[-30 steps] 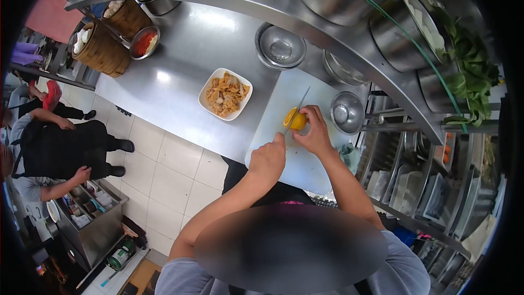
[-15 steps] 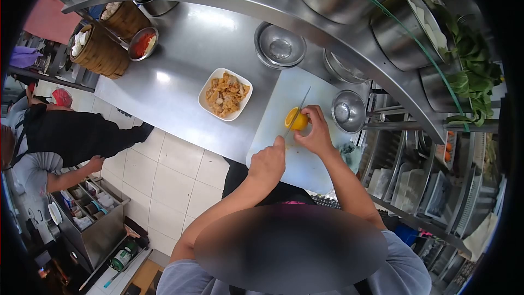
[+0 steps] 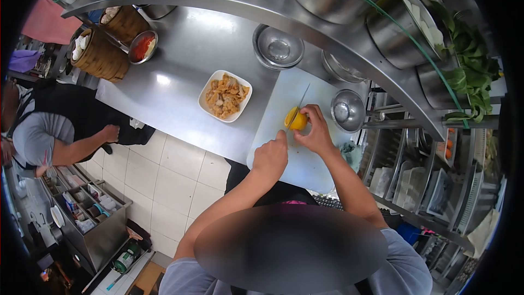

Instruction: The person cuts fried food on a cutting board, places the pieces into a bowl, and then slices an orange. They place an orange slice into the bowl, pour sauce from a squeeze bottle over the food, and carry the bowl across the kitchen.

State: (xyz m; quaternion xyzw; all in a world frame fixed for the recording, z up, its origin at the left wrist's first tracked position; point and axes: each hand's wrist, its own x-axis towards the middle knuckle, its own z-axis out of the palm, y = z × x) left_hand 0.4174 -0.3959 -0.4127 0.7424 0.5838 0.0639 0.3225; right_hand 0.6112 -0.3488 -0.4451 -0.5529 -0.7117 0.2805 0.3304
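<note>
My left hand [image 3: 271,157] is closed around the handle of a knife [image 3: 302,100], whose narrow blade points away from me, against the left side of a yellow-orange citrus fruit [image 3: 298,121]. My right hand [image 3: 316,131] grips that fruit from the right, fingertips behind it and thumb on the near side. Both hands are over a white cutting board [image 3: 273,112]. How deep the blade sits in the fruit is hard to see. Left of the board stands a square white bowl [image 3: 203,103] of golden fried pieces [image 3: 225,95].
Metal bowls [image 3: 279,48] sit behind the board, and a smaller metal bowl [image 3: 347,111] is at its right. A steel shelf [image 3: 229,1] with pots arches above. Bamboo steamers [image 3: 101,57] stand far left. A co-worker [image 3: 49,125] is at the left, near a condiment cart [image 3: 90,207].
The knife and fruit have shifted slightly, and the fruit's cut side is less visible. At the left, the co-worker has moved, and their forearm now lies higher in the view.
</note>
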